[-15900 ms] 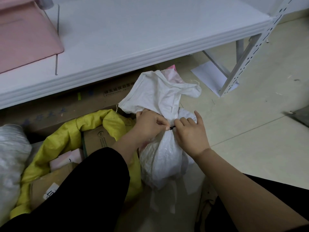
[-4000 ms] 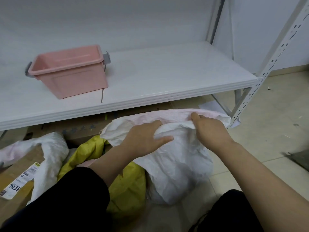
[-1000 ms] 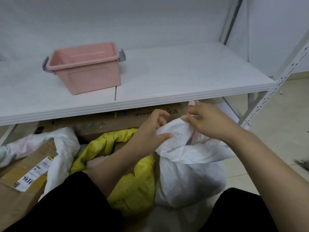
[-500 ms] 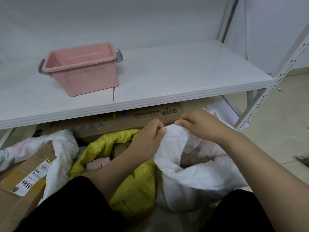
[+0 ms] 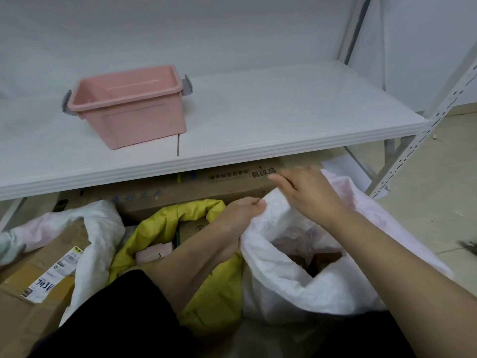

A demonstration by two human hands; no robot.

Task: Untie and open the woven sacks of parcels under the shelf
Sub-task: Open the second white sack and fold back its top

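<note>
The left hand [image 5: 240, 213] clenches the crinkled white woven sack [image 5: 296, 293] at its gaping mouth's ten o'clock. The right hand [image 5: 309, 195] lies at twelve, grip hidden.

Dim, indistinct parcels [image 5: 322, 258] inside the white sack [image 5: 296, 293]

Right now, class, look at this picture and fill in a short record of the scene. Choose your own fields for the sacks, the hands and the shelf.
white sack: mouth open, parcels dimly visible inside
left hand: grips the white sack's rim
right hand: at the sack's far rim; grip hidden
yellow sack: left of the white sack, open, boxes inside
shelf: above the sacks, holds a pink bin
cardboard box: under the shelf, behind both sacks
</note>
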